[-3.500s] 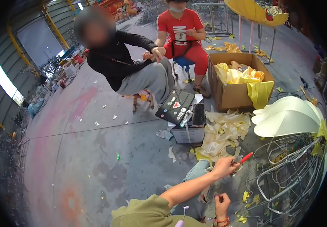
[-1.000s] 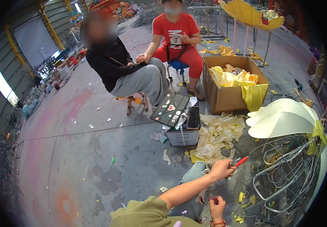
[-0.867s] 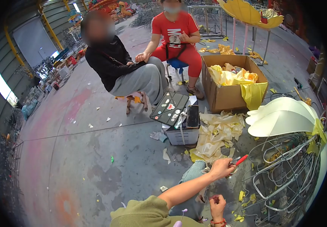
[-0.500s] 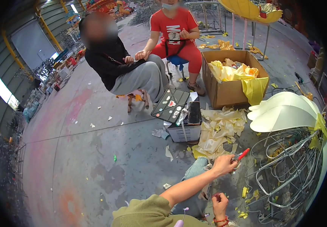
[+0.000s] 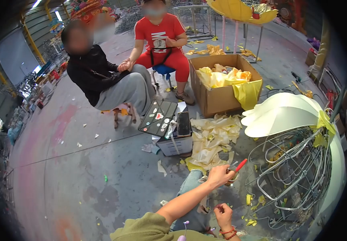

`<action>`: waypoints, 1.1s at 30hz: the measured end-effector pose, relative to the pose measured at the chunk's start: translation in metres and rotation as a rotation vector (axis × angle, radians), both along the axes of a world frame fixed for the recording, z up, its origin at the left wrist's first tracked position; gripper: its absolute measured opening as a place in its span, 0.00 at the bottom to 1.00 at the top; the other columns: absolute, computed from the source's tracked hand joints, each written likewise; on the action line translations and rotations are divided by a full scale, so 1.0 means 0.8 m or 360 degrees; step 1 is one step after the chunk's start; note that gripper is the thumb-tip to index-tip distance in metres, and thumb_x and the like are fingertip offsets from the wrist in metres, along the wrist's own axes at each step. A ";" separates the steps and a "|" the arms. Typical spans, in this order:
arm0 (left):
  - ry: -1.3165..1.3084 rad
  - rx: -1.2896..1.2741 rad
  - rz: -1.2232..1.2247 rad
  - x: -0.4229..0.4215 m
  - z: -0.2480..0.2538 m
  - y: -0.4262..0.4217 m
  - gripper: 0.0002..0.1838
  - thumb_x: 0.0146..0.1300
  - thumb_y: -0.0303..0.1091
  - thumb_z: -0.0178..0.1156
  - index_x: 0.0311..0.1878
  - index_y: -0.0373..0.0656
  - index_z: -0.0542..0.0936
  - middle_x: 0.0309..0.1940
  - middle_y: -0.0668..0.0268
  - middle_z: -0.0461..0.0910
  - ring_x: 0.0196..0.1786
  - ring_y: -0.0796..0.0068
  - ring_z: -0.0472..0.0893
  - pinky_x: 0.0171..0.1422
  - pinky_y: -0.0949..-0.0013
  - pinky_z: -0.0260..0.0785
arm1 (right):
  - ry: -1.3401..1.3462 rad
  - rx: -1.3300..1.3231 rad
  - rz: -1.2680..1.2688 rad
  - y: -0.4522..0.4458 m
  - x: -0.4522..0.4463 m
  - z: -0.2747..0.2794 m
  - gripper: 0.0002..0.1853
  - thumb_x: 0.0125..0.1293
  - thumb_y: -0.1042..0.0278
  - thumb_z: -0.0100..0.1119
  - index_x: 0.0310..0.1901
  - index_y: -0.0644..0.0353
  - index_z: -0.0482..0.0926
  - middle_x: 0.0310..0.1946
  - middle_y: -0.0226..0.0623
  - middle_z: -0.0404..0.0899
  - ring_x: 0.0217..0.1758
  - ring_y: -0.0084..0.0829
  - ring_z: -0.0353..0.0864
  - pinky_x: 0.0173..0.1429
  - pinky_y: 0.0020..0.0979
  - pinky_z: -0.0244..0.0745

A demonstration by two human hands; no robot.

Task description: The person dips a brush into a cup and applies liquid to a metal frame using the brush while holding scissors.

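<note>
A: Where is the red-handled tool [image 5: 241,164]?

B: In the left grip [image 5: 218,176]; the fingers are wrapped round it, a bit of metal showing at the fingertips; most of its other end is hidden by the hand.

A: And its long axis?

B: It slants ahead and to the right of that grip; the red end sticks out free, aimed roughly where the pale petal-shaped panel [image 5: 282,114] meets the bundle of bent wire [image 5: 290,172]; the wire lies to the grip's right, its near loops just beside the red end in view, though I cannot judge the depth between them.

A: Which hand is nearer the tool?

B: The left, since it holds it; the right grip [image 5: 223,216] is closer to the body, a red bracelet [image 5: 228,232] on its wrist; its fingers are curled, and I cannot tell whether they pinch anything.

A: Farther out?

B: Yellow scraps [image 5: 249,199] lie right of both grips; crumpled cream cloth [image 5: 211,132] spreads ahead of the left one; a cardboard box [image 5: 209,98] stands beyond it.
</note>
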State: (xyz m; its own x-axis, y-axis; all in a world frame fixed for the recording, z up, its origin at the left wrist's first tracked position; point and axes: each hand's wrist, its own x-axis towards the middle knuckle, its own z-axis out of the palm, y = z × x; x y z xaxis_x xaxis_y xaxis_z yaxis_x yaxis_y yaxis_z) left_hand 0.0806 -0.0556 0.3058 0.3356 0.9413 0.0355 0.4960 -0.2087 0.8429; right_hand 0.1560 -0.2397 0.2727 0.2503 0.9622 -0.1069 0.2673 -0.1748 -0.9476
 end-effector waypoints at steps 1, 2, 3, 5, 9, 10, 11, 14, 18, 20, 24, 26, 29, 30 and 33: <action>-0.0014 0.0003 -0.0008 0.002 0.000 -0.002 0.16 0.52 0.44 0.55 0.26 0.38 0.76 0.18 0.52 0.75 0.26 0.49 0.76 0.31 0.55 0.66 | -0.0014 0.0003 -0.0008 -0.001 0.004 0.000 0.02 0.52 0.75 0.59 0.26 0.63 0.76 0.18 0.25 0.73 0.21 0.14 0.66 0.26 0.19 0.61; -0.0018 -0.0020 -0.0013 0.002 0.005 -0.002 0.16 0.52 0.44 0.55 0.26 0.38 0.76 0.18 0.52 0.75 0.26 0.49 0.76 0.31 0.55 0.66 | -0.0012 0.0006 -0.0019 0.001 0.006 0.000 0.02 0.52 0.75 0.60 0.26 0.63 0.76 0.18 0.25 0.73 0.21 0.14 0.66 0.26 0.19 0.61; -0.0016 -0.0047 -0.0012 0.000 0.009 -0.002 0.16 0.52 0.44 0.55 0.26 0.38 0.76 0.18 0.52 0.74 0.25 0.50 0.76 0.31 0.55 0.66 | -0.0004 0.0007 -0.0025 0.002 0.006 -0.001 0.02 0.52 0.75 0.60 0.26 0.63 0.77 0.18 0.25 0.73 0.21 0.14 0.66 0.26 0.19 0.61; -0.0010 -0.0080 0.0001 -0.004 0.009 -0.003 0.16 0.52 0.44 0.55 0.26 0.38 0.76 0.18 0.52 0.74 0.25 0.50 0.76 0.30 0.55 0.66 | 0.0010 0.0000 -0.0017 0.003 0.004 -0.003 0.02 0.52 0.75 0.60 0.26 0.63 0.77 0.18 0.25 0.73 0.21 0.14 0.65 0.26 0.19 0.61; 0.0011 -0.0040 0.0011 -0.005 0.005 -0.003 0.16 0.52 0.44 0.55 0.26 0.38 0.76 0.17 0.52 0.74 0.24 0.51 0.76 0.30 0.55 0.66 | 0.0049 -0.0015 -0.0010 0.001 -0.001 -0.002 0.02 0.52 0.76 0.59 0.26 0.64 0.77 0.18 0.25 0.72 0.21 0.14 0.65 0.26 0.19 0.60; -0.0004 -0.0045 0.0007 -0.005 0.004 -0.003 0.16 0.52 0.44 0.55 0.26 0.38 0.76 0.18 0.52 0.74 0.24 0.51 0.76 0.30 0.55 0.66 | 0.0026 -0.0013 -0.0007 0.000 -0.002 0.000 0.02 0.52 0.76 0.59 0.26 0.64 0.77 0.18 0.25 0.72 0.21 0.14 0.65 0.26 0.19 0.60; -0.0017 -0.0044 0.0002 -0.006 0.004 -0.002 0.16 0.52 0.44 0.55 0.26 0.38 0.76 0.18 0.52 0.74 0.24 0.50 0.76 0.30 0.55 0.66 | 0.0004 -0.0006 -0.0006 0.000 -0.004 0.002 0.02 0.52 0.76 0.59 0.26 0.64 0.77 0.18 0.25 0.72 0.21 0.14 0.65 0.25 0.19 0.60; -0.0034 -0.0034 0.0003 -0.005 0.004 -0.001 0.16 0.52 0.44 0.55 0.26 0.38 0.76 0.17 0.52 0.74 0.24 0.50 0.75 0.30 0.55 0.66 | -0.0025 -0.0001 -0.0008 0.000 -0.005 0.002 0.02 0.51 0.76 0.59 0.25 0.64 0.77 0.17 0.25 0.72 0.20 0.14 0.65 0.25 0.19 0.60; -0.0043 0.0027 0.0059 -0.004 -0.004 0.000 0.16 0.52 0.44 0.55 0.25 0.37 0.75 0.17 0.52 0.74 0.24 0.50 0.75 0.30 0.55 0.66 | -0.0033 -0.0012 0.0017 0.004 -0.009 0.005 0.02 0.51 0.76 0.59 0.25 0.64 0.77 0.17 0.25 0.71 0.20 0.14 0.65 0.25 0.20 0.60; -0.0064 0.0106 0.0077 -0.006 -0.007 0.000 0.17 0.52 0.44 0.55 0.24 0.37 0.75 0.17 0.52 0.74 0.24 0.49 0.76 0.30 0.55 0.66 | -0.0037 -0.0034 0.0012 0.006 -0.011 0.009 0.02 0.50 0.76 0.59 0.25 0.64 0.76 0.16 0.25 0.70 0.20 0.15 0.65 0.25 0.20 0.60; -0.0055 0.0020 0.0080 -0.008 -0.004 -0.008 0.18 0.53 0.45 0.56 0.24 0.37 0.75 0.17 0.52 0.74 0.25 0.49 0.76 0.30 0.54 0.66 | -0.0039 -0.0039 0.0009 0.007 -0.010 0.003 0.03 0.48 0.76 0.61 0.25 0.64 0.77 0.16 0.31 0.70 0.19 0.22 0.66 0.25 0.25 0.61; -0.0037 -0.0014 0.0044 -0.008 0.002 -0.006 0.19 0.53 0.46 0.56 0.24 0.37 0.75 0.17 0.52 0.74 0.25 0.48 0.76 0.30 0.53 0.66 | -0.0045 -0.0050 0.0001 0.005 -0.009 0.002 0.03 0.48 0.76 0.60 0.25 0.64 0.77 0.16 0.31 0.70 0.19 0.22 0.66 0.25 0.25 0.61; 0.0003 -0.0018 0.0024 -0.017 0.006 0.005 0.19 0.54 0.47 0.57 0.23 0.37 0.74 0.17 0.51 0.74 0.25 0.48 0.76 0.30 0.53 0.66 | -0.0041 -0.0039 0.0015 0.010 -0.014 -0.003 0.03 0.48 0.76 0.60 0.25 0.64 0.77 0.16 0.32 0.70 0.19 0.22 0.67 0.25 0.26 0.62; -0.0003 -0.0007 0.0027 -0.015 0.002 0.005 0.20 0.54 0.48 0.57 0.23 0.37 0.74 0.17 0.51 0.75 0.25 0.48 0.76 0.30 0.53 0.66 | -0.0067 0.0002 0.0011 0.010 -0.014 -0.005 0.03 0.48 0.76 0.60 0.25 0.64 0.76 0.16 0.30 0.69 0.19 0.20 0.65 0.25 0.24 0.61; -0.0020 0.0004 0.0073 -0.018 -0.001 0.005 0.21 0.54 0.49 0.57 0.23 0.37 0.74 0.17 0.51 0.75 0.26 0.48 0.77 0.31 0.53 0.66 | -0.0125 0.0074 0.0042 0.007 -0.015 -0.013 0.02 0.50 0.77 0.58 0.24 0.64 0.75 0.15 0.25 0.68 0.19 0.15 0.63 0.24 0.21 0.59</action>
